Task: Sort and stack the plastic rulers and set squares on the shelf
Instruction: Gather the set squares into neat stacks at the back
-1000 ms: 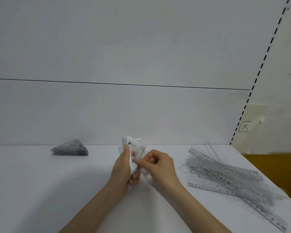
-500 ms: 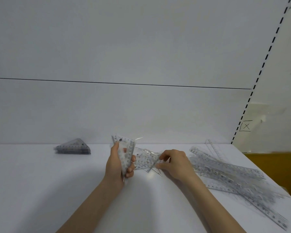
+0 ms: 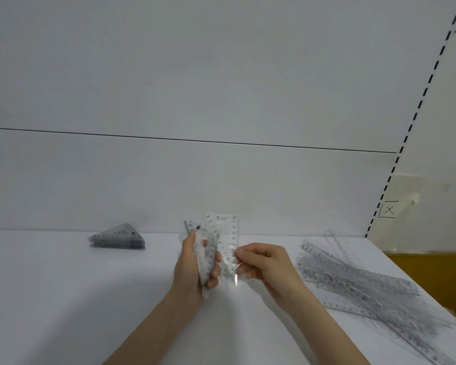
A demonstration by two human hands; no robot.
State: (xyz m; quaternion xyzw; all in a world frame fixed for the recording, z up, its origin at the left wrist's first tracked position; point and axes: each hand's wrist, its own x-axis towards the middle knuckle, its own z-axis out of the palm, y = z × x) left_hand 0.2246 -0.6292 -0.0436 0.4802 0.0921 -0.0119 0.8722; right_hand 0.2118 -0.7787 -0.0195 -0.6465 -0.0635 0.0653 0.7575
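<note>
My left hand (image 3: 192, 267) grips a bunch of clear plastic set squares (image 3: 204, 248), held upright above the white shelf (image 3: 63, 299). My right hand (image 3: 266, 262) pinches another clear set square (image 3: 228, 238) by its edge and holds it upright right beside that bunch. A neat stack of set squares (image 3: 117, 237) lies flat at the back left of the shelf. A loose heap of clear rulers (image 3: 358, 283) is spread over the right side of the shelf.
The white back wall (image 3: 221, 180) rises straight behind the shelf. At the right stands a slotted upright (image 3: 395, 164) with a beige panel beyond it. The shelf's right edge runs beside the ruler heap, with an orange surface (image 3: 432, 275) below.
My right hand reached right toward the ruler heap, picked up a set square and has brought it back up beside the bunch in my left hand. My left hand stayed nearly still.
</note>
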